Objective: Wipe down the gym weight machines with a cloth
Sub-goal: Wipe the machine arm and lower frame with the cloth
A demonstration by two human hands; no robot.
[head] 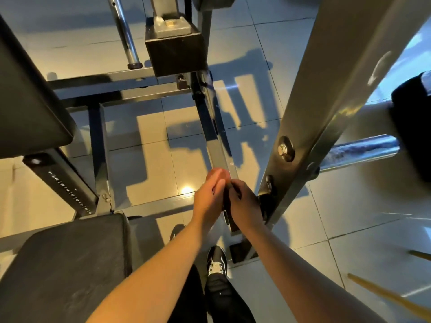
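My left hand (206, 198) and my right hand (243, 205) meet at the middle of the head view, just above a slanted grey frame rail (215, 141) of the weight machine. A small dark thing, apparently the cloth (227, 194), is squeezed between both hands against the rail. Most of it is hidden by my fingers. My right hand's fingers curl around it. My left hand presses against it from the left side.
A black seat pad (70, 264) lies lower left, with a black back pad (30, 101) above it. A black weight block (175, 50) and chrome bar (123, 31) stand ahead. A bolted grey beam (326, 101) rises beside my right hand. My shoe (217, 264) rests on tiled floor.
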